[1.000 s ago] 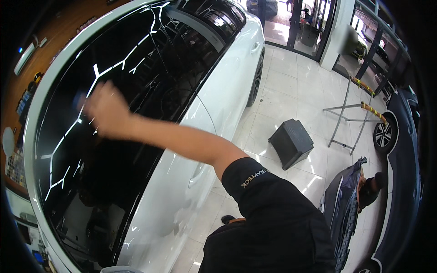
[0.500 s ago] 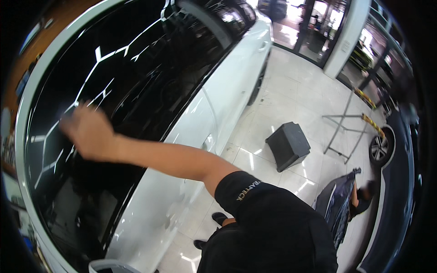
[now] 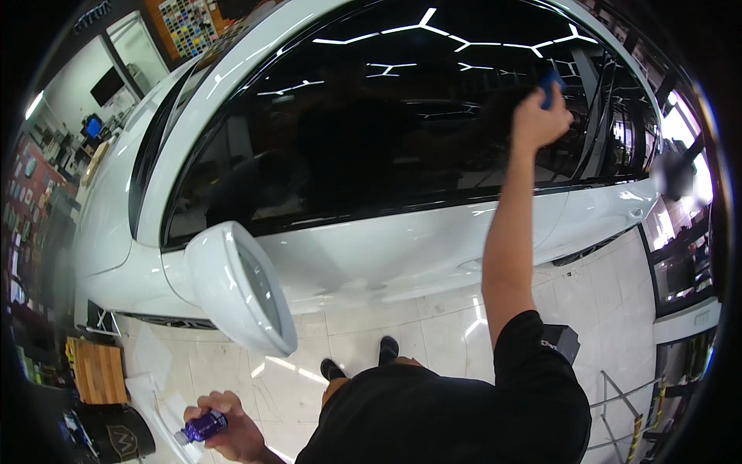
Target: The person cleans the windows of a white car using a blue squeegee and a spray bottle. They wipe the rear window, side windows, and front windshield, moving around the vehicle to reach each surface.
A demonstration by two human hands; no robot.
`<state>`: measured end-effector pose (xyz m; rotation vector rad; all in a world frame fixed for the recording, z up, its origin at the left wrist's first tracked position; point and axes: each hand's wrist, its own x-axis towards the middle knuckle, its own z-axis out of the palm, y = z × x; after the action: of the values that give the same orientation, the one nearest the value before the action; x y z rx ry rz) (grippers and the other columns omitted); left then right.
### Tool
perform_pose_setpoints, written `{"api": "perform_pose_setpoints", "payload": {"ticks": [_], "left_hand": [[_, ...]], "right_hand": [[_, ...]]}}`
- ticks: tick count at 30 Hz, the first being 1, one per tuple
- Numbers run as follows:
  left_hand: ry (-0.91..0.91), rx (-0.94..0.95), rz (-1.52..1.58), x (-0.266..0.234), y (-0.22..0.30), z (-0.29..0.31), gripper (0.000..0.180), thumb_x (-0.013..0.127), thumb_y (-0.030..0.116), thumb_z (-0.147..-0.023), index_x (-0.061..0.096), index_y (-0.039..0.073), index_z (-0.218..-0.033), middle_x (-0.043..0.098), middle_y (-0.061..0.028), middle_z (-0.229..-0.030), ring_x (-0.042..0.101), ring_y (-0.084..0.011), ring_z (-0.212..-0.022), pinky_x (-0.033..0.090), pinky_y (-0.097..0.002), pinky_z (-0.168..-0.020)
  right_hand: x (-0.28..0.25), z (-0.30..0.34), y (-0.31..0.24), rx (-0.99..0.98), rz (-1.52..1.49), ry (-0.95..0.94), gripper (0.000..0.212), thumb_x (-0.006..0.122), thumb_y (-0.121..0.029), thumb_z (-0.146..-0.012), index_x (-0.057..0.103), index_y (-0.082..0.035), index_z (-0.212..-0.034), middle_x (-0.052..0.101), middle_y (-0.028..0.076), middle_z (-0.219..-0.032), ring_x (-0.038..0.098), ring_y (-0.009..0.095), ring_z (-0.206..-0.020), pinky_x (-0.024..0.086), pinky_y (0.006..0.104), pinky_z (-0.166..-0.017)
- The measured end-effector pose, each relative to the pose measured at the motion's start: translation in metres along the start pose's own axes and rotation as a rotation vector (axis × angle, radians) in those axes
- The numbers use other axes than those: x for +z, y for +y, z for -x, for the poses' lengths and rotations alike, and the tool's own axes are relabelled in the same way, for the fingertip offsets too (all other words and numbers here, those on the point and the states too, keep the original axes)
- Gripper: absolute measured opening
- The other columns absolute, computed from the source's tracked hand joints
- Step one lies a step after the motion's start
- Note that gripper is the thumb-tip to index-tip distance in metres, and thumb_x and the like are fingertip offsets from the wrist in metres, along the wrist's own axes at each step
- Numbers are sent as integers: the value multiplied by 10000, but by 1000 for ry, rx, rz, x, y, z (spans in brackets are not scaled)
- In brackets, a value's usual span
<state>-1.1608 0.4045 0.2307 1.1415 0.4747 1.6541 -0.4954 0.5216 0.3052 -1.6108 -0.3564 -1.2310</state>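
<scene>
My right hand (image 3: 539, 124) is raised at the dark side window (image 3: 363, 147) of a white car, near the window's right end. Its fingers pinch a small blue pad (image 3: 550, 87) at the glass; whether the pad touches is hard to tell. Low on the left, my left hand (image 3: 238, 435) is wrapped round a small purple bottle (image 3: 205, 425) with a pale cap, which points left. The bottle is tilted and well apart from the car. Bright ceiling lights are mirrored in the glass.
The white side mirror (image 3: 220, 282) juts out between my left hand and the door. A dark stool (image 3: 562, 340) stands behind my right elbow, with a metal trestle (image 3: 622, 410) at lower right. A wooden board (image 3: 99, 371) and a black container (image 3: 120, 437) are at lower left.
The view has swung left along the car. My right arm is now stretched out to the right end of the window. My left hand with the bottle has come into view.
</scene>
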Motion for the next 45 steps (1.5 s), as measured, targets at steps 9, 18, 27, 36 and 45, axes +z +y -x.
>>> {"api": "perform_pose_setpoints", "payload": {"ticks": [9, 18, 27, 36, 45], "left_hand": [[-119, 7, -65, -16, -7, -22, 591, 720, 605, -879, 509, 159, -1205, 595, -78, -928, 515, -167, -730, 426, -273, -591], [-28, -35, -73, -61, 18, -14, 575, 706, 506, -923, 482, 135, -1301, 599, -53, -1050, 504, -133, -907, 389, -289, -751], [-4, -53, -18, -42, 9, -21, 610, 739, 537, -883, 485, 138, -1269, 588, -32, -1023, 512, -141, -891, 403, -285, -794], [-232, 14, 40, 10, -18, -31, 557, 682, 560, -923, 479, 126, -1206, 591, -83, -958, 496, -159, -754, 396, -296, -645], [-154, -9, 28, 10, -24, -19, 534, 679, 537, -935, 487, 130, -1222, 610, -79, -991, 512, -162, -805, 392, -300, -670]], "right_hand": [[-100, 289, -242, -963, -600, -647, 494, 714, -161, -784, 691, -187, -1277, 534, 96, -897, 504, 290, -802, 414, 425, -666], [-74, 114, -130, -550, -134, -369, 295, 730, -204, -850, 716, -169, -1143, 620, 86, -842, 547, 293, -801, 377, 439, -696], [-11, 24, -74, -53, -56, -39, 348, 725, -211, -843, 739, -105, -1174, 664, 177, -1040, 610, 380, -975, 489, 477, -868], [-96, 262, -284, -1148, -600, -697, 469, 656, -227, -831, 667, -73, -1274, 569, 83, -979, 516, 273, -912, 413, 430, -745], [-56, 151, -264, -764, -542, -671, 420, 674, -160, -816, 717, -219, -1229, 578, 87, -1035, 523, 293, -1019, 413, 456, -851]]}}
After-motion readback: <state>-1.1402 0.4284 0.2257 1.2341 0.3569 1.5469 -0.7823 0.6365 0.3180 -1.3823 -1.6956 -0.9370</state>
